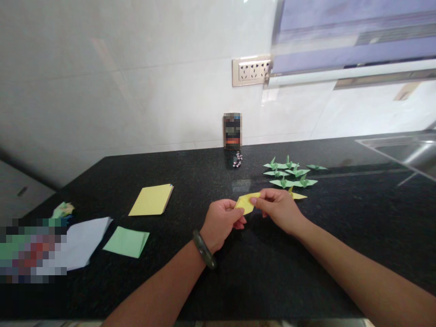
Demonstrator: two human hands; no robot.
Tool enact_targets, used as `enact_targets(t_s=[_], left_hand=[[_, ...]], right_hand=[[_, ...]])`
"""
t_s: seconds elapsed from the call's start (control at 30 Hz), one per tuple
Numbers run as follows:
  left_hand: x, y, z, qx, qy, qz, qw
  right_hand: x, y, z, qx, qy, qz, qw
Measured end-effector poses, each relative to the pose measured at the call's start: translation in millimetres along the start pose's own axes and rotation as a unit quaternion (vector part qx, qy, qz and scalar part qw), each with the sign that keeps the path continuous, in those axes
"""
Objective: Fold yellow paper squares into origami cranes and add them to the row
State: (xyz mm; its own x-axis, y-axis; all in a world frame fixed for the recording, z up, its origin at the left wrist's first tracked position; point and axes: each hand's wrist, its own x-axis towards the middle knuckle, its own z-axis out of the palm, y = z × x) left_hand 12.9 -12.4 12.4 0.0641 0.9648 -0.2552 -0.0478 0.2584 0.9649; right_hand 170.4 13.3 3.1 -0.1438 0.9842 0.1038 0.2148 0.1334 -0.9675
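A small folded yellow paper (pixel 247 202) is held over the black countertop (pixel 190 177) between both hands. My left hand (pixel 223 221), with a dark bangle on its wrist, pinches the paper's left end. My right hand (pixel 277 210) pinches its right end from above. Just behind my right hand lies another yellow folded piece (pixel 299 196), partly hidden. Beyond it stand several green paper cranes (pixel 289 175).
A stack of yellow square sheets (pixel 151 200) lies to the left, a green folded sheet (pixel 126 241) and a white sheet (pixel 85 240) nearer the left edge. A small upright box (pixel 232 131) and beads (pixel 237 160) stand by the wall. A steel sink (pixel 405 150) is at the far right.
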Motion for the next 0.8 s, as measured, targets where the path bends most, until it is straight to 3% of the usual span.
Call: enact_targets(t_s=[0.17,0.37,0.63,0.8], left_hand=[[0.3,0.5,-0.8,0.001,-0.005,0.003,1.0],[1.3,-0.3,-3.7,-0.007,-0.018,-0.007,1.0],[-1.5,-1.1,0.1,-0.018,-0.058,-0.021,0.998],[-2.2,-3.3,0.0,-0.063,-0.09,0.02,0.994]], right_hand=[[0.9,0.3,-2.1,0.01,-0.007,-0.006,1.0],[5.2,1.2,-6.8,0.117,-0.095,-0.022,0.988],[3.0,1.4,-5.8,0.097,-0.15,-0.018,0.984],[0.4,0.3,-4.9,0.067,-0.191,0.0,0.979]])
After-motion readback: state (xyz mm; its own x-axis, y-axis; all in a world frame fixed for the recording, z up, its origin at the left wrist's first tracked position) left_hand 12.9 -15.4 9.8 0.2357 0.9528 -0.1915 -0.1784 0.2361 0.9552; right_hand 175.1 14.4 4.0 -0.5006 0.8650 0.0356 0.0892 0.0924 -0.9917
